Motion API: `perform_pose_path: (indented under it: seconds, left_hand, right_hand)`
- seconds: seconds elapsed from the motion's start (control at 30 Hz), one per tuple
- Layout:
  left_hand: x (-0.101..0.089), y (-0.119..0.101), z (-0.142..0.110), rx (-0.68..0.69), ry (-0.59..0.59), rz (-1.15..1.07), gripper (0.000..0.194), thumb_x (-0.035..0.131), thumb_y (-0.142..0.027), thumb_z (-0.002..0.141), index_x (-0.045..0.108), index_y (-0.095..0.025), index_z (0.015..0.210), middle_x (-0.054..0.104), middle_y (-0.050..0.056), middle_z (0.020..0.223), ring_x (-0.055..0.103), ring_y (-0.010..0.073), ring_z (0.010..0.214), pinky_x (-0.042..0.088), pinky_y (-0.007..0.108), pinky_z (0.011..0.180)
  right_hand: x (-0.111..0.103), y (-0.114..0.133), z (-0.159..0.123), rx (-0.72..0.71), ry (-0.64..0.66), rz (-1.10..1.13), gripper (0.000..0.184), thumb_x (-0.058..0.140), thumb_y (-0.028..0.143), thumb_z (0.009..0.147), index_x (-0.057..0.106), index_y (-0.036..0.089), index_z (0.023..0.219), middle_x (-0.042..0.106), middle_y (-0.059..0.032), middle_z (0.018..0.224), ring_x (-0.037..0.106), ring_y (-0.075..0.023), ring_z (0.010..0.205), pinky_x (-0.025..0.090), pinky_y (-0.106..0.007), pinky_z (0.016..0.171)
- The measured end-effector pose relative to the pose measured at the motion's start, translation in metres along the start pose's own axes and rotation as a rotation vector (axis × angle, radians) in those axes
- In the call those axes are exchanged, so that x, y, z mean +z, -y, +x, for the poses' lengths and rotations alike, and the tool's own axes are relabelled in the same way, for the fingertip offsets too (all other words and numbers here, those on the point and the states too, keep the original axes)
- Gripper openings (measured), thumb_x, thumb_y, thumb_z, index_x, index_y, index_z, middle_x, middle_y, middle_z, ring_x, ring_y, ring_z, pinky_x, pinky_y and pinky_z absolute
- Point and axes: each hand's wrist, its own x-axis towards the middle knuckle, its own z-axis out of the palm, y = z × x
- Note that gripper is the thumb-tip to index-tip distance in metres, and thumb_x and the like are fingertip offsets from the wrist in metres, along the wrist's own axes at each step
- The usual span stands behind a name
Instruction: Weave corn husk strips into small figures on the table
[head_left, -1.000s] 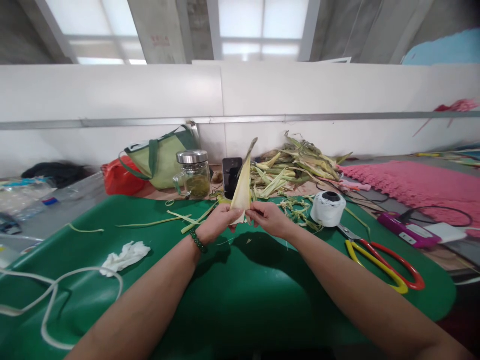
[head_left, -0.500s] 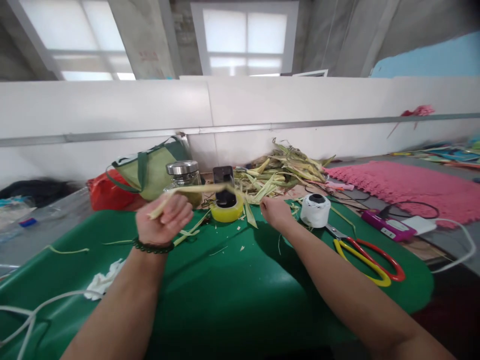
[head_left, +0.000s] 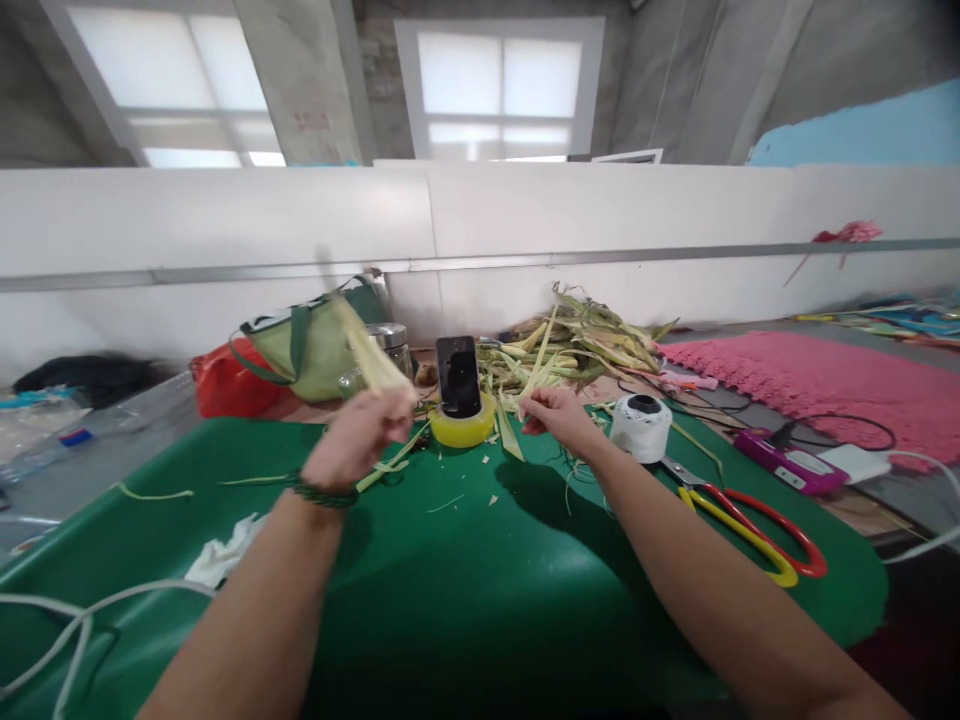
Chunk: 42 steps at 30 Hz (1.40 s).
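My left hand (head_left: 361,432), a dark beaded bracelet at its wrist, is closed around a pale corn husk strip (head_left: 369,350). The strip stands up from the fist and is smeared by motion. Across the table my right hand (head_left: 561,420) pinches a narrow husk strip (head_left: 541,352) that points upward. The two hands are apart, with a phone (head_left: 457,372) leaning upright in a yellow tape roll (head_left: 459,430) between and behind them. Beyond the right hand lies a heap of corn husks (head_left: 592,335).
Right of my right hand stand a white thread spool (head_left: 641,430) and red-and-yellow scissors (head_left: 750,530). A purple power strip (head_left: 787,462) lies further right. Behind my left hand are a green bag (head_left: 322,345) and a lidded glass jar (head_left: 394,345). Husk scraps litter the green tabletop (head_left: 465,560).
A husk strip stretched sideways from my left hand toward the right one; now a strip rises from each hand. My left hand has moved right in the view, which has shifted slightly.
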Motion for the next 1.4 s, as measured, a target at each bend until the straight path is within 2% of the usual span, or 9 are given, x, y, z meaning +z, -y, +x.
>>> perform_pose_path:
  seconds: [0.07,0.13,0.27,0.37,0.57,0.73,0.9,1.23,1.4]
  left_hand:
    - [0.022,0.022,0.003,-0.118,0.106,0.225,0.023,0.071,-0.021,0.065,0.052,-0.013,0.055,0.048,-0.006,0.044,0.041,0.0037,0.037,0.033,0.015,0.037]
    - [0.039,0.039,0.003,-0.166,0.139,0.332,0.018,0.071,-0.022,0.063,0.056,-0.012,0.060,0.051,-0.005,0.048,0.045,0.0058,0.041,0.039,0.017,0.041]
    - [0.054,0.052,0.004,-0.239,0.023,0.310,0.009,0.067,-0.013,0.063,0.059,-0.011,0.068,0.056,-0.005,0.054,0.049,0.0063,0.043,0.043,0.019,0.045]
    - [0.055,0.054,0.006,-0.241,0.020,0.259,0.008,0.067,-0.009,0.061,0.061,-0.012,0.067,0.059,-0.004,0.055,0.051,0.0068,0.046,0.045,0.019,0.049]
    - [0.056,0.056,0.005,-0.234,0.007,0.215,0.013,0.066,-0.006,0.058,0.066,-0.011,0.071,0.065,0.000,0.063,0.057,0.0095,0.055,0.048,0.022,0.057]
    - [0.056,0.055,0.003,-0.211,0.064,0.159,0.016,0.065,-0.005,0.055,0.069,-0.011,0.070,0.067,0.001,0.064,0.059,0.0107,0.058,0.049,0.022,0.060]
    - [0.051,0.056,0.005,-0.212,0.095,0.196,0.011,0.068,-0.009,0.053,0.070,-0.011,0.065,0.065,0.001,0.057,0.059,0.0118,0.055,0.048,0.023,0.057]
    - [0.050,0.054,0.003,-0.209,0.132,0.216,0.013,0.070,-0.013,0.053,0.072,-0.011,0.066,0.067,0.001,0.058,0.061,0.0132,0.058,0.050,0.024,0.060]
    - [0.050,0.055,0.002,-0.189,0.142,0.203,0.013,0.070,-0.013,0.053,0.071,-0.012,0.066,0.066,0.000,0.059,0.060,0.0129,0.058,0.049,0.025,0.062]
  right_hand:
    - [0.007,0.007,-0.009,-0.035,0.100,0.196,0.018,0.060,0.033,0.073,0.054,0.017,0.069,0.059,0.0024,0.056,0.062,-0.0108,0.052,0.048,-0.019,0.050]
    - [0.013,0.013,-0.018,-0.042,0.186,0.283,0.021,0.066,0.033,0.067,0.054,0.016,0.068,0.058,0.0036,0.054,0.060,-0.0098,0.049,0.047,-0.019,0.049]
    - [0.021,0.019,-0.028,-0.044,0.296,0.318,0.023,0.068,0.035,0.066,0.056,0.015,0.068,0.058,0.0034,0.053,0.059,-0.0093,0.049,0.047,-0.019,0.048]
    - [0.026,0.019,-0.029,-0.031,0.298,0.314,0.021,0.068,0.033,0.065,0.057,0.015,0.069,0.059,0.0032,0.054,0.059,-0.0090,0.048,0.046,-0.019,0.048]
    - [0.035,0.013,-0.025,0.020,0.217,0.279,0.017,0.069,0.025,0.064,0.055,0.015,0.065,0.056,0.0056,0.051,0.057,-0.0085,0.043,0.044,-0.019,0.044]
    - [0.040,0.009,-0.023,0.036,0.215,0.297,0.019,0.070,0.024,0.062,0.052,0.017,0.066,0.057,0.0062,0.049,0.057,-0.0094,0.041,0.044,-0.019,0.042]
    - [0.042,0.005,-0.021,-0.021,0.205,0.269,0.018,0.069,0.025,0.061,0.054,0.018,0.065,0.056,0.0061,0.049,0.055,-0.0086,0.040,0.042,-0.019,0.041]
    - [0.045,0.004,-0.025,-0.193,0.117,0.075,0.014,0.060,0.029,0.072,0.051,0.020,0.066,0.053,0.0044,0.056,0.053,-0.0094,0.044,0.042,-0.021,0.044]
    - [0.044,0.007,-0.029,-0.199,0.099,-0.021,0.015,0.057,0.029,0.076,0.050,0.020,0.066,0.054,0.0038,0.055,0.054,-0.0098,0.043,0.041,-0.021,0.042]
